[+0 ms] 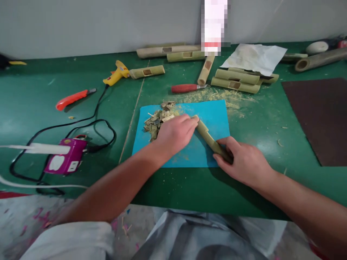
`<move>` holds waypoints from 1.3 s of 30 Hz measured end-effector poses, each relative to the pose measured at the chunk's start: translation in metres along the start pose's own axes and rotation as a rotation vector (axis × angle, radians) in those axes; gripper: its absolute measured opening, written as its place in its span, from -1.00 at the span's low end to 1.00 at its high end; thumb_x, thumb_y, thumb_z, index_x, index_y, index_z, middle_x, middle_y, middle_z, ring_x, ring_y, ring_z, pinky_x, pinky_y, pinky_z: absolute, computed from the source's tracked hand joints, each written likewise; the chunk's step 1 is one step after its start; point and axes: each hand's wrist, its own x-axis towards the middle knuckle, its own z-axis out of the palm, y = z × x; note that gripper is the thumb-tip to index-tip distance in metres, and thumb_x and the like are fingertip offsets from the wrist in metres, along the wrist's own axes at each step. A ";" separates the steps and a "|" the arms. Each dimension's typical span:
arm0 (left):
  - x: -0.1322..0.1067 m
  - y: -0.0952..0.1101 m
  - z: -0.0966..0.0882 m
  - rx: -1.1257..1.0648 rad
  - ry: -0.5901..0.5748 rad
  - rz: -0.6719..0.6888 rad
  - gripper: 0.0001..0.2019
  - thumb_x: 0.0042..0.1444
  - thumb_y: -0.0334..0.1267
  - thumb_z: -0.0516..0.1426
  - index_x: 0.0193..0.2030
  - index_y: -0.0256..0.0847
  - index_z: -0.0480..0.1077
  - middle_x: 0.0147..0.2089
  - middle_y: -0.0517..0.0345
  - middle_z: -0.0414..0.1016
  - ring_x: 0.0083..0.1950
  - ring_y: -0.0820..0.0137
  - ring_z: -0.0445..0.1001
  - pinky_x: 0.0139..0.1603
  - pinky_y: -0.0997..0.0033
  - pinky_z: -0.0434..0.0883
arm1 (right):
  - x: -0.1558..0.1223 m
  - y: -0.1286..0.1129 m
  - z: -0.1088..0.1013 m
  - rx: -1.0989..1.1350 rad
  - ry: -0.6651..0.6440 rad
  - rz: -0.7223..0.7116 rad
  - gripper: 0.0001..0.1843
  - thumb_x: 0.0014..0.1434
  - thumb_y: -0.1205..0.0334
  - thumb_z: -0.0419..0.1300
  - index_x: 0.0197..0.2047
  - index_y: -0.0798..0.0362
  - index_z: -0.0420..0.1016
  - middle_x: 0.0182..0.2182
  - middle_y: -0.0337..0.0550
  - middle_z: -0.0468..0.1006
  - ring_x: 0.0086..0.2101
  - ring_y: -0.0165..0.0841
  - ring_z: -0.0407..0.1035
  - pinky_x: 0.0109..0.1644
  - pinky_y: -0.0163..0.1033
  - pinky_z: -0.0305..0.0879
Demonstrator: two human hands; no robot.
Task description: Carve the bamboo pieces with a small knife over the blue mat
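Observation:
A notched piece of bamboo tube (208,137) slants over a bright blue sheet (195,159). Its near end lies in my right hand (245,160), thumb and fingers wrapped round it. At the far end, my left hand (176,133) has its fingers closed on the tube; whether they hold anything else there is hidden. Beside my left hand, a heap of bamboo chips (154,124) rests on the sheet. Beyond the sheet lies a red-handled knife (185,88), among pale shavings (214,95) scattered over the green table (173,184).
More notched bamboo pieces (235,85) lie at the back, some under white paper (252,57). On the left are a yellow glue gun (119,73), an orange cutter (74,99) and a purple power socket (66,157) with loose cords. A dark brown board (322,119) lies right.

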 end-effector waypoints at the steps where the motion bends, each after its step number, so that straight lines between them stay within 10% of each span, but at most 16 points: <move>1: 0.000 -0.001 0.000 0.002 0.000 0.000 -0.64 0.46 -0.21 -0.07 -0.11 -0.26 0.54 -0.35 0.07 0.50 -0.34 0.41 0.46 -0.33 0.46 0.37 | 0.000 0.000 0.000 -0.002 -0.003 0.001 -0.70 0.19 0.04 0.11 -0.09 0.02 0.43 -0.53 -0.24 0.53 -0.57 -0.36 0.34 -0.48 -0.29 -0.01; 28: 0.001 0.000 0.002 -0.107 -0.085 0.077 -0.67 0.46 -0.21 -0.04 0.08 -0.23 0.51 -0.23 0.05 0.59 -0.21 0.38 0.57 -0.25 0.44 0.44 | 0.000 0.001 0.000 -0.029 -0.024 0.009 -0.72 0.21 0.02 0.10 -0.13 0.01 0.44 -0.57 -0.28 0.48 -0.60 -0.37 0.31 -0.50 -0.29 -0.06; 39: -0.001 0.001 -0.004 -0.092 -0.076 0.094 -0.66 0.46 -0.22 -0.04 0.06 -0.29 0.52 -0.24 0.03 0.60 -0.22 0.35 0.58 -0.29 0.42 0.46 | 0.010 0.023 -0.017 -0.056 0.227 0.100 -0.65 0.26 0.01 0.16 -0.02 0.04 0.54 -0.27 -0.11 0.60 -0.44 -0.34 0.40 -0.42 -0.23 0.18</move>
